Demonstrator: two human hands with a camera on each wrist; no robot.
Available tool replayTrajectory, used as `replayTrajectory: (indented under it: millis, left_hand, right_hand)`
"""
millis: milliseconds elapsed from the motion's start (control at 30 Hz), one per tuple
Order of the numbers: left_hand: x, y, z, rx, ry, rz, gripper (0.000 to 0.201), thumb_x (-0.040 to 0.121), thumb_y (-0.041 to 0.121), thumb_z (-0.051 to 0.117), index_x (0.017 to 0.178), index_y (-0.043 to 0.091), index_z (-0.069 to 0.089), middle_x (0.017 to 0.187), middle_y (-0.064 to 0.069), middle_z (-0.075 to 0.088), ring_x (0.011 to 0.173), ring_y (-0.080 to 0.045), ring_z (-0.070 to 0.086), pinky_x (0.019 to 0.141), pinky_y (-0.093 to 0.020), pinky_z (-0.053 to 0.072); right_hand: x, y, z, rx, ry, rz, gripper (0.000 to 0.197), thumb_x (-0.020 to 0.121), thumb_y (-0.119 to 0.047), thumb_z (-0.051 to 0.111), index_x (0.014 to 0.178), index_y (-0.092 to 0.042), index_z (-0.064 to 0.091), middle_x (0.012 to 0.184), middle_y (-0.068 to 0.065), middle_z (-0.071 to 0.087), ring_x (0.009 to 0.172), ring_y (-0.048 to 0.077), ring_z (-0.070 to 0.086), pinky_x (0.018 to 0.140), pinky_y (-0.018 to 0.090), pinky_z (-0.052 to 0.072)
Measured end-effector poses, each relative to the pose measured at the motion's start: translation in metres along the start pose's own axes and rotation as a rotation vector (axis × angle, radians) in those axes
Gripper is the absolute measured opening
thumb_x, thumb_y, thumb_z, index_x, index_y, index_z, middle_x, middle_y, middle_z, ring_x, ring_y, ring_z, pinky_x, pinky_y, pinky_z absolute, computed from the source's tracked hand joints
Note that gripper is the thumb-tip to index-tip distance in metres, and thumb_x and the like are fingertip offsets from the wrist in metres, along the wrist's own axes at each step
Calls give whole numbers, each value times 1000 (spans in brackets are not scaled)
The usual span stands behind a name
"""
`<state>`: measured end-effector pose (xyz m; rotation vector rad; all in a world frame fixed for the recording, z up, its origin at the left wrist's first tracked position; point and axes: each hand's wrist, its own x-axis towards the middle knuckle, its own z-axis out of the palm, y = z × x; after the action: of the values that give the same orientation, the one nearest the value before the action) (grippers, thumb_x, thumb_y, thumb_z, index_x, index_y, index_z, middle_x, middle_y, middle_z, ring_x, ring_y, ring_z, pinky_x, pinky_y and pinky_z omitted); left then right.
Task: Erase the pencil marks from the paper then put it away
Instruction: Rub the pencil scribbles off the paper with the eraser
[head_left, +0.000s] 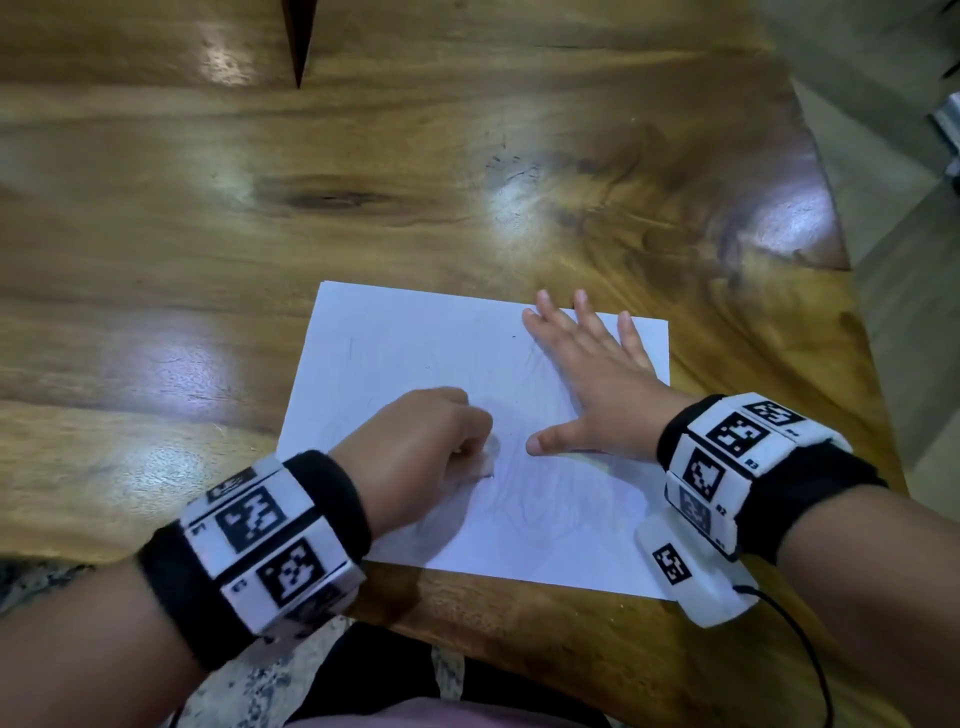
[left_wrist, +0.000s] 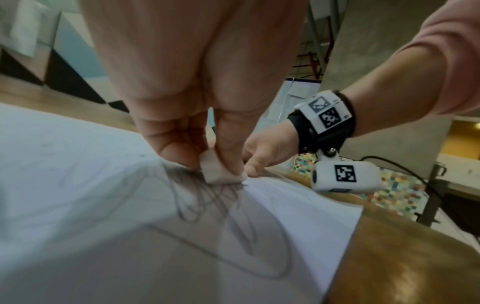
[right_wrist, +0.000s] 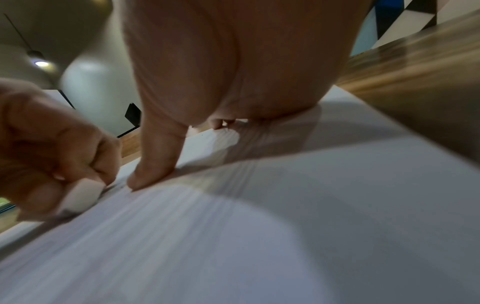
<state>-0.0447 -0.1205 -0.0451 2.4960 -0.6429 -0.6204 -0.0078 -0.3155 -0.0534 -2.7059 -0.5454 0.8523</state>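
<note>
Paper (head_left: 415, 358) is lying flat on the wooden bench (head_left: 363, 171), close to the near edge and toward our right, and we are working on it with both hands. Our left hand (head_left: 415, 447) is curling its fingers (left_wrist: 179, 144) around a small white eraser (left_wrist: 221, 170), pinching it between thumb and forefingers and pressing its lower face against the sheet. In the left wrist view the eraser is sitting right at the top of a tangle of grey pencil marks (left_wrist: 207, 205), which are looping down across the sheet toward the camera. Our right hand (head_left: 597, 384) is resting palm-down on the far right part of the paper, fingers straight and spread apart, the thumb (head_left: 556, 439) stretching out toward the left hand and stopping just beside the eraser without touching it. In the right wrist view the thumb tip is pressing on the sheet, and the eraser's dirty lower corner is showing next to it. Both our wrists are wearing black bands with white marker blocks (head_left: 270, 540), and a black cable (head_left: 800, 639) is trailing from the right one over the bench edge. In the head view the pencil marks are looking very faint.
</note>
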Motion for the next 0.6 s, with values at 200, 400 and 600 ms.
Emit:
replayTrajectory:
  millis: [200,400,600]
  left_hand:
    - [34,6,-15,18,121,-73,23,80,16,62,66,18,44,73,-1,44,71,-21,44,65,-27,31]
    - [7,5,-6,40,-57,-38,18,79,14,59,63,17,50,77,-7,55,74,-24,51,67,-33,40]
    - [40,2,-19,31,146,-91,20,82,21,61,68,14,48,72,-1,42,72,-23,44,68,-33,39]
  right_hand:
    - [-1,0,0,5,6,3,117,70,-60,68,148,-30,-14,152,-16,-29,130,3,-36,112,42,-22]
    - [-1,-1,-1,8,3,10,117,70,-59,69,148,-30,-14,152,-17,-28,137,10,-33,113,42,-21]
    - [0,-1,-1,9,-1,8,117,70,-60,68,148,-30,-13,152,-16,-28,138,12,-32,112,43,-21]
